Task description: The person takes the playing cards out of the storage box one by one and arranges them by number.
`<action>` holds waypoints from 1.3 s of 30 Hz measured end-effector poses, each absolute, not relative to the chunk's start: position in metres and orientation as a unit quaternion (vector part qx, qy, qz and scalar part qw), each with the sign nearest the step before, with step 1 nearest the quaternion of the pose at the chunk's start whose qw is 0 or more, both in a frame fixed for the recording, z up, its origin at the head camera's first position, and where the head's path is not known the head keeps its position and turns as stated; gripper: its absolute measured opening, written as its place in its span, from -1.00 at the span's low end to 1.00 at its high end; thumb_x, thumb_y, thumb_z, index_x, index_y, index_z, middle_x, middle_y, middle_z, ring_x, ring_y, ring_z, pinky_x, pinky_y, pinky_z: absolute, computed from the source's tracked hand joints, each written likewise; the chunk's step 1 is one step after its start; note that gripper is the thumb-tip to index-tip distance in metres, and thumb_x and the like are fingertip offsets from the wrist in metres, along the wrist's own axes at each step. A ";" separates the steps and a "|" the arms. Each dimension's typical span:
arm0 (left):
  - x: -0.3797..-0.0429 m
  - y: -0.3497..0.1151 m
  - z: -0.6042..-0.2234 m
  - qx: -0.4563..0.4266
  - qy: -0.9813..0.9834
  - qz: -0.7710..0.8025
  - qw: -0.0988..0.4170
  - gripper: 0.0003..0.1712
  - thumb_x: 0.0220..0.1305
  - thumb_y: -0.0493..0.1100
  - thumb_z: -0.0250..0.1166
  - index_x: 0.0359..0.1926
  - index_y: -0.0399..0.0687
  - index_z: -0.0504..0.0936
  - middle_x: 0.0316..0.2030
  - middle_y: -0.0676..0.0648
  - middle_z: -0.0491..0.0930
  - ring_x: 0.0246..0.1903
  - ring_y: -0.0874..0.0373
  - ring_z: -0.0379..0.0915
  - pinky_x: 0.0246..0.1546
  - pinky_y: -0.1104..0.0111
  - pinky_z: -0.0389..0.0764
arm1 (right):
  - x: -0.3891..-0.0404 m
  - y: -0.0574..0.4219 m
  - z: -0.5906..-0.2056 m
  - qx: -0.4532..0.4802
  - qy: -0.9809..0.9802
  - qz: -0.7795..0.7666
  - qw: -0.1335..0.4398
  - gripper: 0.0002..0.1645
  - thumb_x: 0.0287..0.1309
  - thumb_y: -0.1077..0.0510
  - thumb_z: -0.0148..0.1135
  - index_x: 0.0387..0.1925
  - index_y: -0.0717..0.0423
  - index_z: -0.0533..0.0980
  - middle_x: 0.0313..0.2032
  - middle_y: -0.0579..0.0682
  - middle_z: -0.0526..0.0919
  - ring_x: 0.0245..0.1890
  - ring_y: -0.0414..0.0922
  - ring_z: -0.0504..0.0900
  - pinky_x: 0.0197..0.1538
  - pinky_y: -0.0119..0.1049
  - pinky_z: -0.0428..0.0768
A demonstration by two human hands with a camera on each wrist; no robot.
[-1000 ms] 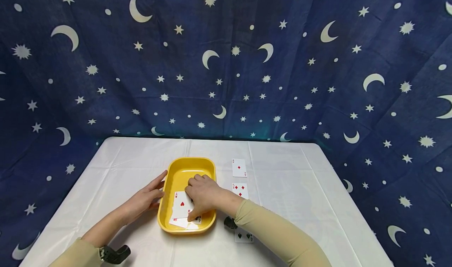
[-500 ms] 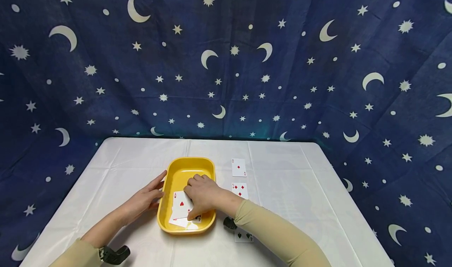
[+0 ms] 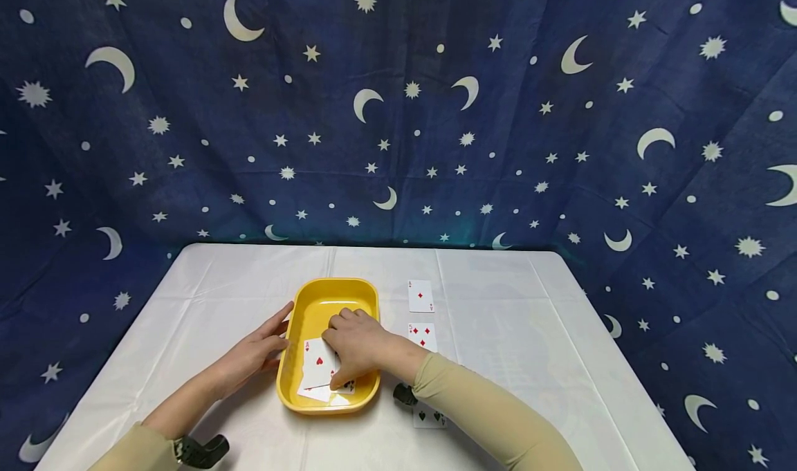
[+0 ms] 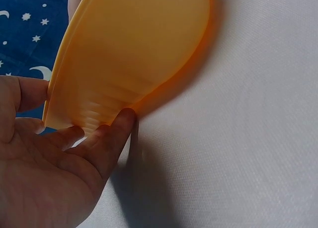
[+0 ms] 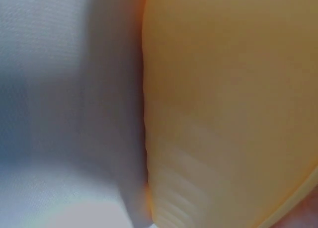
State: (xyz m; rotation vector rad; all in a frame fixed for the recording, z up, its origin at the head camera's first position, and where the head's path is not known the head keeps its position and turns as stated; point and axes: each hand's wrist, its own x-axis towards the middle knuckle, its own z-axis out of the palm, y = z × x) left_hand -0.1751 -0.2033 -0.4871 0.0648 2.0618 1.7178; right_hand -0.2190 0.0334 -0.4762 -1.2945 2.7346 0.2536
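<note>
In the head view, a yellow tray (image 3: 336,410) stands on the white table, with several playing cards inside. On top of them lies the ace of hearts (image 3: 315,367), its lower edge a little raised. My right hand (image 3: 358,343) reaches into the tray and pinches this card by its right side, covering part of it. Beneath it a white card (image 3: 316,393) pokes out. My left hand (image 3: 249,360) rests against the tray's left side. The left wrist view shows its fingers (image 4: 117,133) extended along the outer wall of the tray (image 4: 139,39). The right wrist view shows mostly tray wall (image 5: 228,89).
Right of the tray, cards lie in a column: the ace of diamonds (image 3: 420,297), the five of diamonds (image 3: 423,334) and a spade card (image 3: 429,417). The right forearm (image 3: 486,402) partly covers this column. A blue star-and-moon cloth (image 3: 398,146) hangs behind the table (image 3: 498,305).
The ace of hearts has shifted slightly toward me, and its lower edge has risen a little from the cards beneath. Both hands have hardly moved.
</note>
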 end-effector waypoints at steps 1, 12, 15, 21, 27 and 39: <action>-0.175 -0.203 -0.487 0.024 0.748 0.624 0.226 -0.11 0.51 -0.14 0.08 0.67 0.26 -0.18 0.59 -0.31 -0.11 0.45 -0.26 0.16 0.29 -0.02 0.45 | -0.219 0.034 -0.476 -0.426 0.899 0.080 0.054 -0.11 -0.19 -0.60 0.42 0.09 -0.21 0.56 -0.05 -0.23 0.48 -0.01 -0.20 0.35 0.08 -0.29 0.38; -0.174 -0.202 -0.487 0.019 0.748 0.624 0.225 -0.12 0.51 -0.14 0.07 0.67 0.26 -0.17 0.59 -0.31 -0.13 0.46 -0.26 0.14 0.28 -0.02 0.46 | -0.222 0.049 -0.452 -0.421 0.905 0.024 0.052 0.03 -0.19 -0.52 0.49 0.28 -0.14 0.50 0.09 -0.20 0.50 0.09 -0.18 0.34 0.24 -0.25 0.36; -0.174 -0.202 -0.487 0.018 0.748 0.625 0.223 -0.12 0.51 -0.15 0.07 0.67 0.25 -0.16 0.59 -0.31 -0.11 0.45 -0.25 0.15 0.27 0.00 0.47 | -0.224 0.057 -0.444 -0.417 0.908 0.004 0.044 0.06 -0.16 -0.49 0.50 0.34 -0.11 0.48 0.13 -0.17 0.50 0.13 -0.16 0.35 0.27 -0.24 0.36; -0.174 -0.202 -0.488 0.020 0.744 0.630 0.221 -0.12 0.50 -0.16 0.07 0.67 0.25 -0.15 0.59 -0.31 -0.10 0.45 -0.24 0.15 0.25 0.02 0.49 | -0.229 0.077 -0.427 -0.405 0.913 -0.028 0.029 0.05 -0.10 -0.41 0.49 0.40 -0.07 0.44 0.23 -0.10 0.47 0.24 -0.11 0.32 0.34 -0.16 0.32; -0.174 -0.202 -0.488 0.014 0.747 0.628 0.220 -0.12 0.49 -0.16 0.08 0.67 0.25 -0.14 0.59 -0.31 -0.09 0.45 -0.23 0.17 0.25 0.02 0.50 | -0.238 0.100 -0.418 -0.383 0.921 -0.071 0.008 0.05 -0.10 -0.36 0.50 0.41 -0.08 0.42 0.26 -0.10 0.46 0.26 -0.10 0.31 0.35 -0.09 0.33; -0.175 -0.201 -0.488 0.012 0.749 0.626 0.214 -0.13 0.50 -0.16 0.08 0.67 0.24 -0.13 0.58 -0.30 -0.03 0.42 -0.21 0.21 0.19 0.09 0.54 | -0.261 0.161 -0.406 -0.310 0.943 -0.124 -0.005 0.06 -0.12 -0.28 0.50 0.45 -0.08 0.39 0.32 -0.07 0.43 0.34 -0.07 0.27 0.39 -0.02 0.29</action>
